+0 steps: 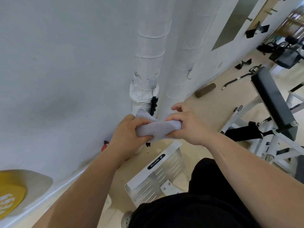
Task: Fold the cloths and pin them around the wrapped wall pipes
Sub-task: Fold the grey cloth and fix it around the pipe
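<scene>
We find the grey cloth point(158, 130) held just before the two wrapped pipes point(148, 51), low near the floor. The left hand point(127, 134) and right hand point(186, 127) each clench one end, in our judgement to keep the fold tight for pinning. The cloth looks soft and thick, bunched into a band; the pipe wrapping is white and ridged.

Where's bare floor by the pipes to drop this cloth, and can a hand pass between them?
Bare floor lies right of the right pipe, bordered by the brown block and the bench. Between the right pipe and the left pipe the gap is narrow, and a black piece sits in it. Nearer you, the slotted white plate crowds the floor.
</scene>
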